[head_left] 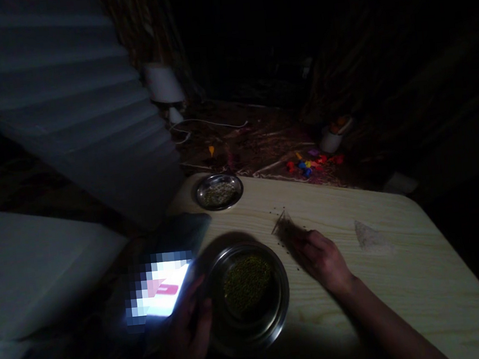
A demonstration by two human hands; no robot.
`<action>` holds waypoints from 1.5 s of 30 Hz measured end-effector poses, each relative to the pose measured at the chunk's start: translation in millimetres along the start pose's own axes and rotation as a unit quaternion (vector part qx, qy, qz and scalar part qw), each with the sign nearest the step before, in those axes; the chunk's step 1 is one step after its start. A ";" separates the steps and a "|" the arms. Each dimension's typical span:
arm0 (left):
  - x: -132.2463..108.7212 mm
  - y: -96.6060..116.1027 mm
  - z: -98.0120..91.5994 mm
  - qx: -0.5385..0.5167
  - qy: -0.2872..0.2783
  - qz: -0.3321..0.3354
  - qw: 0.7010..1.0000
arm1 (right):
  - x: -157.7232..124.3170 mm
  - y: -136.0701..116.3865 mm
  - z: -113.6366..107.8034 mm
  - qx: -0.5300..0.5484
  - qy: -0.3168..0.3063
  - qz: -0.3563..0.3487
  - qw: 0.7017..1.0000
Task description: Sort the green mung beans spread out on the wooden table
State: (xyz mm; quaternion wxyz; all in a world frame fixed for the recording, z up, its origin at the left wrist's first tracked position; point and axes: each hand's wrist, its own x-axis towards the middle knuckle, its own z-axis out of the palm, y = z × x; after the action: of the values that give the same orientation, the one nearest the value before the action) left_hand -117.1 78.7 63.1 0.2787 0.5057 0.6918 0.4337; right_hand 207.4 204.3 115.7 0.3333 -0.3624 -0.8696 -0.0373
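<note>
A metal bowl (284, 310) stands at the near edge of the wooden table, with small greenish grains (247, 283) inside. My left hand (192, 325) is at its left side, thumb over the rim and fingers outside; the hand is dim and partly in shadow. Over the table to the right of the bowl, my right hand (321, 256) is closed around a thin brownish thing (284, 226), too blurred to name. Several dark specks (288, 245) lie scattered near that hand. Farther back sits a smaller metal dish (219, 192) with pale and greenish bits in it.
A lit phone screen (165, 291) glows beside my left hand. A pale patch (372, 237) lies on the right part of the table (410, 276). Beyond are colourful toy pieces (310, 164), a white container (331, 139), a lamp (165, 85) and a white cable (212, 123).
</note>
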 end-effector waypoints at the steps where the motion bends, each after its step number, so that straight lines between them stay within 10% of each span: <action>1: -0.7 -0.7 0.1 0.002 0.006 -0.001 1.000 | -3.9 0.1 -0.2 -0.002 0.000 -0.001 1.000; 36: 2.3 3.1 -1.4 0.075 0.063 0.088 0.991 | -45.6 -6.6 -23.8 -0.003 -0.049 0.024 0.999; 45: 4.8 16.4 -3.6 0.044 0.025 0.016 0.999 | -51.6 -16.1 -35.3 0.012 -0.043 0.030 0.999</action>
State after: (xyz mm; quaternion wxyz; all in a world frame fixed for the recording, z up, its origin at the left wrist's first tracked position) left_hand -114.1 83.9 79.5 0.2318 0.5180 0.7085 0.4196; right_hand 242.9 150.4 114.6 0.3013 -0.3860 -0.8719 -0.0014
